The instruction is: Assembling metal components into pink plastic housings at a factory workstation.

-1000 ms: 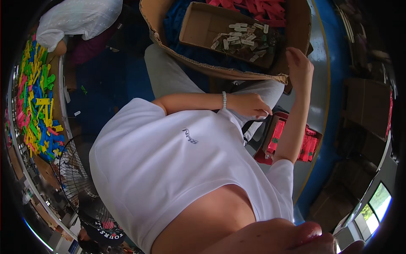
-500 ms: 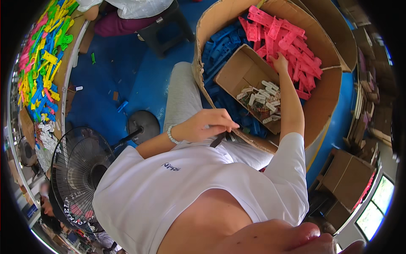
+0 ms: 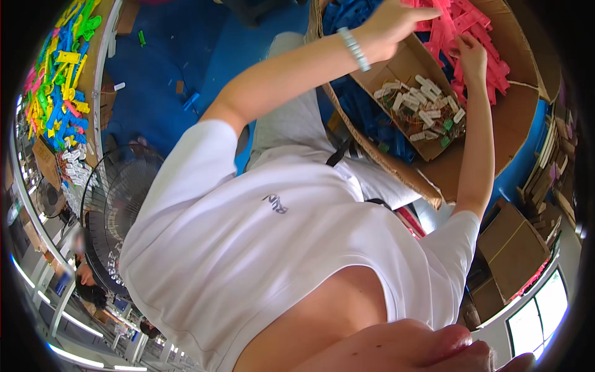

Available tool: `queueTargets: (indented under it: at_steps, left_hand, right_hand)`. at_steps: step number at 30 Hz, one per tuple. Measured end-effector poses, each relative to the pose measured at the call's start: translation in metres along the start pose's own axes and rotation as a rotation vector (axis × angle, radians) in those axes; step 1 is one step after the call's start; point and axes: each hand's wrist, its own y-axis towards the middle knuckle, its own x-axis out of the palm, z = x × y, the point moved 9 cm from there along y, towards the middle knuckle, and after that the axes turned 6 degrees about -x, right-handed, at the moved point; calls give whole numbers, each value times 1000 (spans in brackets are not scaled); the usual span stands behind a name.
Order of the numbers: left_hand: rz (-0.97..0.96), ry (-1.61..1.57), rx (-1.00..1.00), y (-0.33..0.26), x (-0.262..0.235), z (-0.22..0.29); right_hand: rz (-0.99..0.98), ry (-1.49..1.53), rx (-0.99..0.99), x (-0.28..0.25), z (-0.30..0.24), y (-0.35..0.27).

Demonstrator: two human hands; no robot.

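Left hand (image 3: 390, 22) at top centre, fingers closed on pink plastic strips (image 3: 489, 49), right hand (image 3: 471, 56) upper right, fingers spread touching them, small cardboard box (image 3: 421, 111) below

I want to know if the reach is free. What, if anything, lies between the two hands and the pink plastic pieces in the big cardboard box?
Nothing visible. Both the left hand and the right hand are already at the pink pieces. The small box of pale tags sits just below them, not in the way.
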Motion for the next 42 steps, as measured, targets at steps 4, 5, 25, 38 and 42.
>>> queueTargets:
  at_steps: [4, 5, 25, 38, 42]
  left_hand:
    - [-1, 26, -175, 8, 41, -40]
    - [-64, 43, -82, 4, 44, -34]
    - [-14, -398, -140, 35, 7, -44]
    - [-291, -2, 47, 15, 33, -25]
    - [-217, 152, 62, 13, 38, -31]
  right_hand:
    - [52, -117, -203, 12, -105, -86]
    - [13, -22, -196, 16, -109, -95]
    - [-117, -926, 249, -160, 222, -92]
    - [31, -610, -25, -136, 81, -101]
    - [-41, -881, -33, -133, 172, -82]
